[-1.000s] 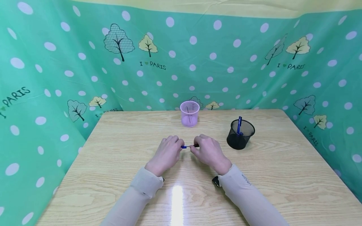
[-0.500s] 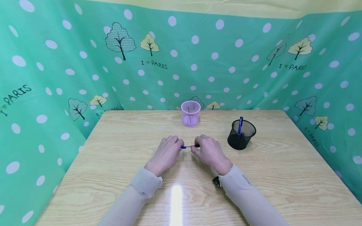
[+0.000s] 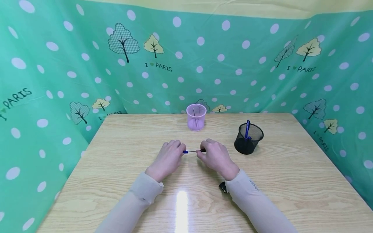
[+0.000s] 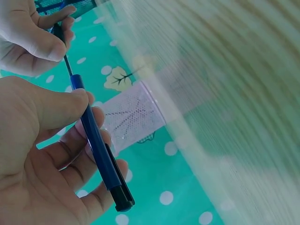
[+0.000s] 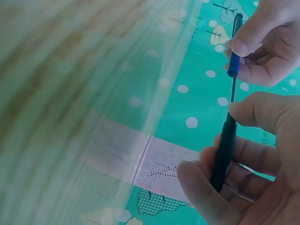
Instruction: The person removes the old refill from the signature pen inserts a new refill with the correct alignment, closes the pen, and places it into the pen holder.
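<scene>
My left hand [image 3: 167, 158] grips the blue barrel [image 4: 96, 140] of a pen, which has a black clip end [image 4: 123, 199]. A thin dark refill [image 4: 69, 64] runs out of the barrel's open end. My right hand [image 3: 215, 157] holds the ridged black grip section [image 5: 225, 150] at the refill's other end. Some refill shows bare between the two parts, and the rest of it is hidden inside the barrel and the grip. Both hands are just above the middle of the table, the parts in line between them.
Behind the hands stands a lilac mesh cup [image 3: 196, 123] with thin dark sticks inside. A black mesh cup [image 3: 244, 146] with blue pen-like pieces [image 3: 247, 129] is to the right. The wooden table [image 3: 116, 136] meets a green dotted curtain [image 3: 163, 92] at the back.
My left hand has shifted slightly left with the blue barrel, and a longer stretch of refill now shows between the parts. The right hand has stayed nearly still.
</scene>
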{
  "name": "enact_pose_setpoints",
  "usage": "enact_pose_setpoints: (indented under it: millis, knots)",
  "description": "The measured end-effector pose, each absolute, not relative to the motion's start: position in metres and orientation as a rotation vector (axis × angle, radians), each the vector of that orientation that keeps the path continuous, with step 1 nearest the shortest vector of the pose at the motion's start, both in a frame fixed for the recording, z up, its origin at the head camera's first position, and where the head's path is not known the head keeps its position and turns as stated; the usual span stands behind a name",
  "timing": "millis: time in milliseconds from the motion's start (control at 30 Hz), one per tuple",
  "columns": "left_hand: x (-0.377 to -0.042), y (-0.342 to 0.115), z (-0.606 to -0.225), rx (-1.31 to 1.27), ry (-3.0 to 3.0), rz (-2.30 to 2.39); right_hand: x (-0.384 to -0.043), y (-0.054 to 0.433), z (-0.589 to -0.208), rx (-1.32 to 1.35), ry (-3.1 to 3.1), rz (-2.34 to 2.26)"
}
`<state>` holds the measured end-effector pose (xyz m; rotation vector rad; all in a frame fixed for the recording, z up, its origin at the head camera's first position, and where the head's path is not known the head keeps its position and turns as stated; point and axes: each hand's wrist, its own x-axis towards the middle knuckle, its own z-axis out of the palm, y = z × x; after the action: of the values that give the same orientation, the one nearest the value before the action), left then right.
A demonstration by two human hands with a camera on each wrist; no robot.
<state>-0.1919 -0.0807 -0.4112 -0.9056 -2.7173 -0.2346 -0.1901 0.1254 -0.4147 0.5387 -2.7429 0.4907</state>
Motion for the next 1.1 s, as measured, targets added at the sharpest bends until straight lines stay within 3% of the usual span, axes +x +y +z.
enact_pose_setpoints:
  millis: [1100]
  knots:
    - [-0.192, -0.096, -0.41, -0.885, -2.691, -0.184, -0.19, 0.126, -0.412, 0.502, -2.741, 0.508]
